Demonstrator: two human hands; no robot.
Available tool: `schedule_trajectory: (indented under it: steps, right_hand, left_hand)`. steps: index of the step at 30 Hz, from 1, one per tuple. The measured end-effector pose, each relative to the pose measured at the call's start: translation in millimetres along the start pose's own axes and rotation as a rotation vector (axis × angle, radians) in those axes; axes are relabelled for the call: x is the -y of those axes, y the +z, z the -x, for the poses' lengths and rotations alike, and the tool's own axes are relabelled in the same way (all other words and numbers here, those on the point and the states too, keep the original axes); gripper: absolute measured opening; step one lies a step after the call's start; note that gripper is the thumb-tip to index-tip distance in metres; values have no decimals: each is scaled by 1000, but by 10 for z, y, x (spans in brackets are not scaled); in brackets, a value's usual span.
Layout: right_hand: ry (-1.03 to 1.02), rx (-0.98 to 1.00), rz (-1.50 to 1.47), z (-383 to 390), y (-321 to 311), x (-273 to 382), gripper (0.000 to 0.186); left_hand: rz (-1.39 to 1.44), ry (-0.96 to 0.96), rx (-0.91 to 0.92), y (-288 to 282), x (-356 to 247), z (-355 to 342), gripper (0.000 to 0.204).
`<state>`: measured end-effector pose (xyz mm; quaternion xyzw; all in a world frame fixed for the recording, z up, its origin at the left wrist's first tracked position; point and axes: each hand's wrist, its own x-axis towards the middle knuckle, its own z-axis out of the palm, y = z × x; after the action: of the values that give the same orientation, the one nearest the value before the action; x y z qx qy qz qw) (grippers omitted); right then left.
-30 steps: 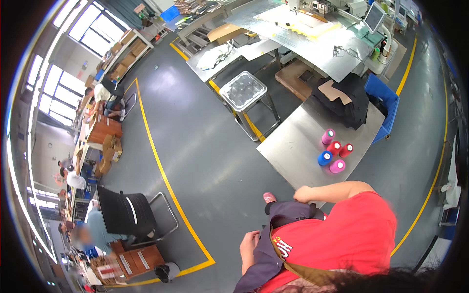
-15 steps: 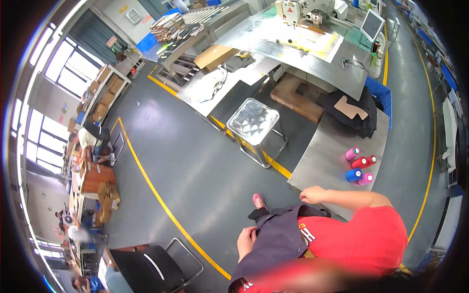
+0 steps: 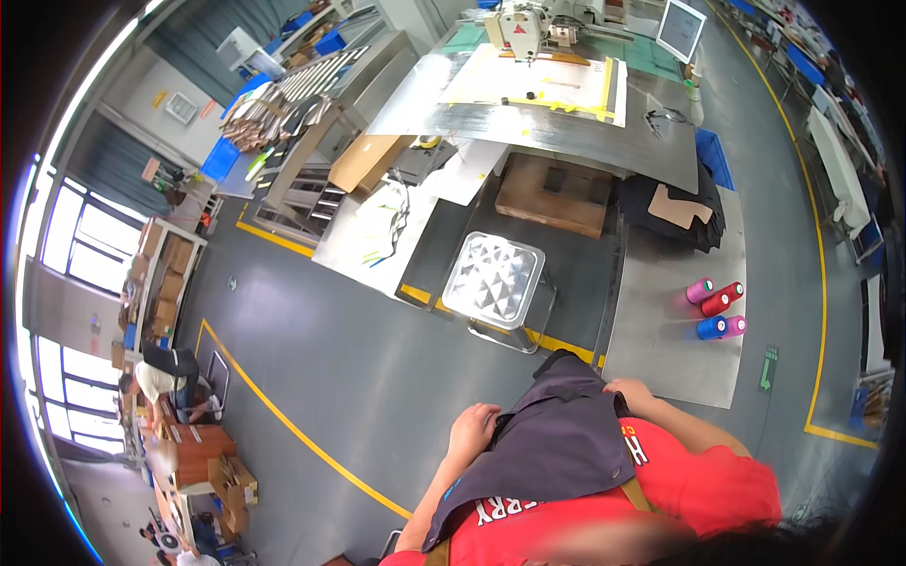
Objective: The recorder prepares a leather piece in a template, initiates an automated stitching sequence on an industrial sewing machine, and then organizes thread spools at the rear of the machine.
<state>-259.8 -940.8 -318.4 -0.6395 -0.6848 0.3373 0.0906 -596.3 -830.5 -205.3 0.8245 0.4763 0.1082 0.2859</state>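
Observation:
My left hand [image 3: 475, 429] is beside the left edge of my dark grey apron [image 3: 557, 424]; its fingers bend toward the cloth, and the fingertips are partly hidden, so I cannot tell whether they grip it. My right hand [image 3: 630, 392] is loosely closed at the apron's right side, near the front corner of a metal side table [image 3: 661, 373]. Nothing shows in it. Ahead of me is a metal stool [image 3: 495, 278] with a patterned shiny seat. On the side table stand several thread cones: blue [image 3: 711, 327], red [image 3: 715, 304] and pink [image 3: 699, 290].
A sewing machine [image 3: 519, 33] rises behind a wide metal worktop [image 3: 566, 123]. Dark cut pieces [image 3: 661, 226] lie stacked at the side table's far end, by a blue crate [image 3: 714, 160]. At left, a person [image 3: 175, 382] sits near cardboard boxes [image 3: 231, 486].
My view has turned, and the stool and worktable now look nearer. My right hand has drawn back to the apron's side. The left hand sits higher in view.

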Motion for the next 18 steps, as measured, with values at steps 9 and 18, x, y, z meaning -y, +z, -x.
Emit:
schedule_trajectory:
  steps: [9, 18]
  right_hand:
    - [110, 37, -54, -963, -854, -257, 19]
    - [212, 107, -43, -1812, -2029, -1229, 23]
  left_hand:
    - [57, 4, 52, 61, 141, -1254, 12]
    - [36, 341, -73, -61, -618, -4062, 19]
